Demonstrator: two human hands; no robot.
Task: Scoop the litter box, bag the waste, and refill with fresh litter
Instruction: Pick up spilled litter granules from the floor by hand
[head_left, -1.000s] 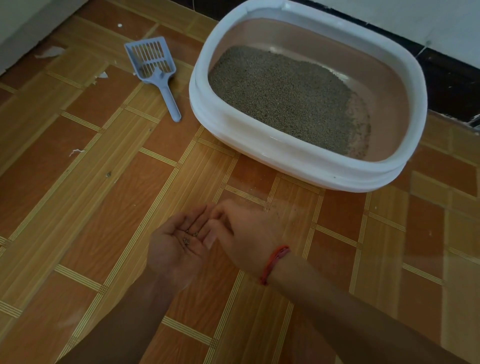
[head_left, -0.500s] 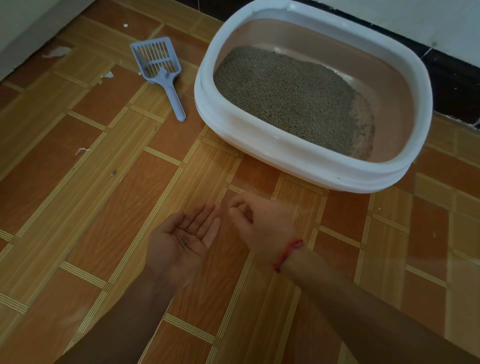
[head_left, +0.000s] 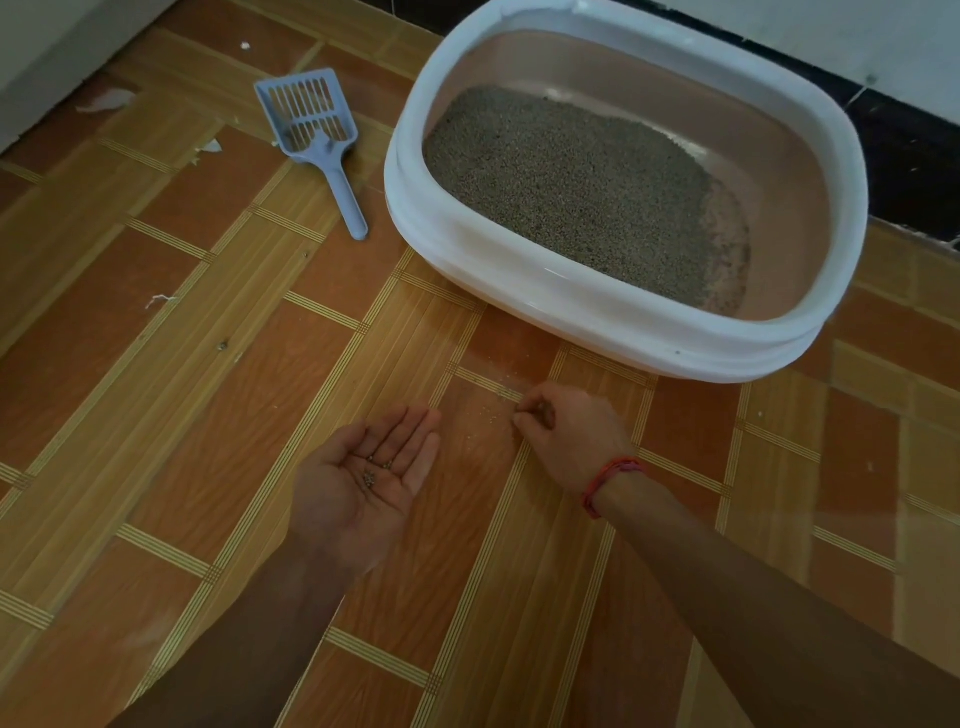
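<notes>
A white-rimmed litter box (head_left: 571, 306) with a pink inside stands on the floor ahead, holding grey litter (head_left: 571, 176) piled toward its left. A blue slotted scoop (head_left: 317, 135) lies on the floor to its left, handle toward me. My left hand (head_left: 363, 483) is held palm up over the floor, with a few litter grains (head_left: 375, 467) lying in it. My right hand (head_left: 566, 431), with a red thread at the wrist, reaches down to the floor in front of the box, its fingertips pinched together at scattered grains (head_left: 488, 415).
The floor is wood-pattern vinyl with small white scraps (head_left: 208, 148) and specks at the left. A dark skirting and white wall (head_left: 909, 140) run behind the box. A pale wall edge (head_left: 47, 57) is at the far left.
My right hand moved away from my left palm, to the right and down to the floor. The left hand stays palm up with its grains. The view shifted slightly.
</notes>
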